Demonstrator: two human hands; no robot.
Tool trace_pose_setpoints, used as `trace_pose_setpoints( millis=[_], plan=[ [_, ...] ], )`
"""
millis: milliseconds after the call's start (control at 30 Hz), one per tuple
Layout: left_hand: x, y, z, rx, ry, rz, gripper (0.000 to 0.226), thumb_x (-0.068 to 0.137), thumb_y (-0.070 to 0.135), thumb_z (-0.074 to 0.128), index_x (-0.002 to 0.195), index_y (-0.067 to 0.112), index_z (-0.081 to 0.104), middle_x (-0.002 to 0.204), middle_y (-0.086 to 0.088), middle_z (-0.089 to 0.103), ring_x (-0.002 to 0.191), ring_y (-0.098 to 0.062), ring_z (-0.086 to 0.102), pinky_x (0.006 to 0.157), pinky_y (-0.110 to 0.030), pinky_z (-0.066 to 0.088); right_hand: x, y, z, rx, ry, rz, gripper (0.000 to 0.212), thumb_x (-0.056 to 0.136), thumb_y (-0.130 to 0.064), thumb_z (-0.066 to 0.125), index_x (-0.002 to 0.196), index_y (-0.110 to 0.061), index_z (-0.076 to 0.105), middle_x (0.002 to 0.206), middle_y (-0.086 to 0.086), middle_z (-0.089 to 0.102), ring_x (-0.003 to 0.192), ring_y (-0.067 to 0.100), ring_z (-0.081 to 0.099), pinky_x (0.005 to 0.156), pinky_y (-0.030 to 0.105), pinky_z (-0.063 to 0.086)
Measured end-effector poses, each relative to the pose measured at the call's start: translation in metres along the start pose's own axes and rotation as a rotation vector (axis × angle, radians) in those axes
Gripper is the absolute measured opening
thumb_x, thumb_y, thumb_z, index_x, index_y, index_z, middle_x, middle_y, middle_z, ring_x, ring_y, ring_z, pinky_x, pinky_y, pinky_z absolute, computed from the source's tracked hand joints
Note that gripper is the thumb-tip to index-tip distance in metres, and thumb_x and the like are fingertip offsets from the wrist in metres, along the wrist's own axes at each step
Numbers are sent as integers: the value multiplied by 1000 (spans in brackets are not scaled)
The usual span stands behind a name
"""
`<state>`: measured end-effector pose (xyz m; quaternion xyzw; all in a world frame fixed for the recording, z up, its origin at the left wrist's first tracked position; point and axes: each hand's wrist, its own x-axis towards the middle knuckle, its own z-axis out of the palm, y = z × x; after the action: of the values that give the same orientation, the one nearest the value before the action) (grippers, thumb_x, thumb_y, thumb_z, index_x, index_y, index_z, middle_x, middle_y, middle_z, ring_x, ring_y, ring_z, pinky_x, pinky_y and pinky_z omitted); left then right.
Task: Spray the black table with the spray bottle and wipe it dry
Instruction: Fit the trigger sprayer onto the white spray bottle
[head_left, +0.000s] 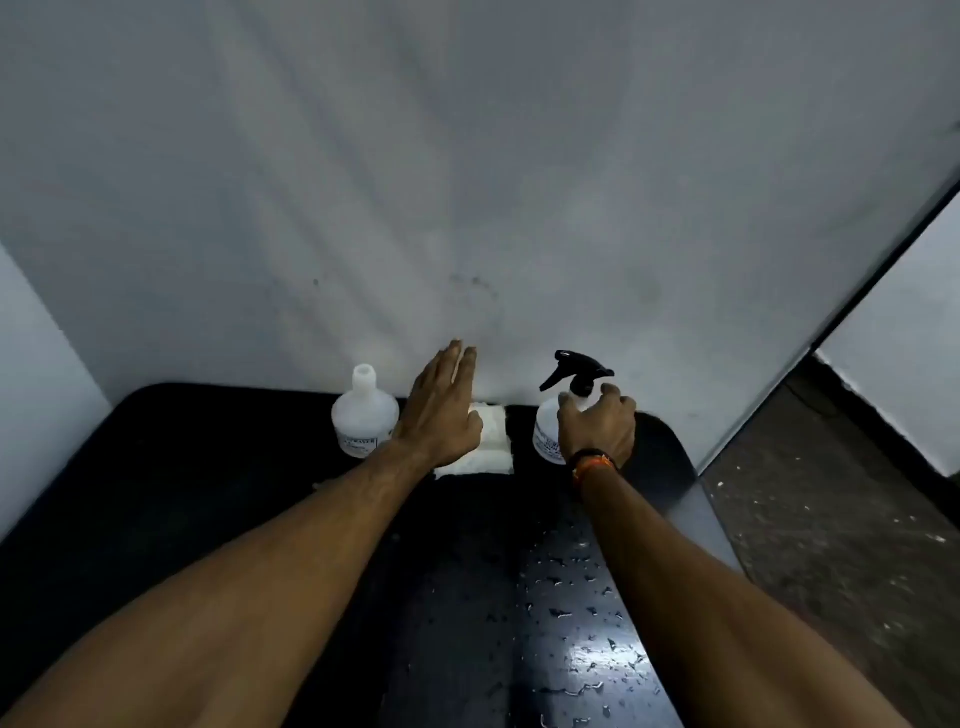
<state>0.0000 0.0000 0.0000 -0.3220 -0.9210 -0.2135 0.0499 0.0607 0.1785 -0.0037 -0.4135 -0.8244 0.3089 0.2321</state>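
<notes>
The black table (218, 467) stretches away from me to a white wall, with water droplets scattered over its near right part. A clear spray bottle (550, 426) with a black trigger head stands upright at the back right. My right hand (597, 426) is wrapped around its body. A folded white cloth (491, 441) lies at the back middle. My left hand (441, 410) hovers flat over the cloth's left side, fingers stretched out; whether it touches the cloth I cannot tell.
A second clear plastic bottle (363, 415) with no cap stands left of the cloth, close to my left hand. The white wall (467, 182) rises right behind the table. The table's right edge drops to a speckled grey floor (831, 545).
</notes>
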Motion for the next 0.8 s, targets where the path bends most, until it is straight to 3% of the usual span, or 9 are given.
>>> trace_pose_setpoints(
  millis=[100, 267, 467, 667, 800],
  plan=[
    [4, -2, 9, -123, 38, -102, 80, 92, 20, 54, 159, 8, 11, 167, -14, 5, 154, -28, 8, 124, -40, 15, 12, -3, 9, 82, 31, 62, 67, 84, -47, 70, 138, -12, 52, 134, 13, 54, 126, 36, 51, 104, 52, 43],
    [5, 1, 23, -175, 29, -96, 79, 93, 20, 57, 159, 8, 14, 167, -14, 9, 153, -30, 12, 124, -40, 18, 25, -2, 19, 229, 69, 99, 44, 84, -40, 74, 118, -13, 68, 120, 11, 64, 116, 33, 58, 98, 45, 49],
    [-9, 11, 34, -301, 122, -95, 70, 87, 30, 69, 148, 11, 41, 147, -9, 50, 134, -28, 45, 111, -35, 35, 1, -4, 3, 283, 164, 38, 37, 82, -42, 76, 105, -14, 68, 103, 11, 72, 103, 33, 65, 87, 42, 53],
    [-31, 47, 32, -425, 24, -148, 111, 56, 66, 79, 146, 12, 42, 143, -11, 54, 131, -27, 51, 107, -45, 45, -53, -6, -30, 367, 128, -91, 40, 79, -54, 75, 97, -19, 69, 91, 2, 74, 92, 25, 68, 83, 35, 53],
    [-55, 58, 44, -460, 7, -211, 112, 58, 56, 85, 149, 16, 35, 143, -8, 52, 130, -28, 51, 104, -47, 49, -75, -3, -38, 383, 77, -101, 37, 79, -56, 74, 95, -23, 71, 89, -5, 74, 90, 20, 69, 84, 34, 53]
  ],
)
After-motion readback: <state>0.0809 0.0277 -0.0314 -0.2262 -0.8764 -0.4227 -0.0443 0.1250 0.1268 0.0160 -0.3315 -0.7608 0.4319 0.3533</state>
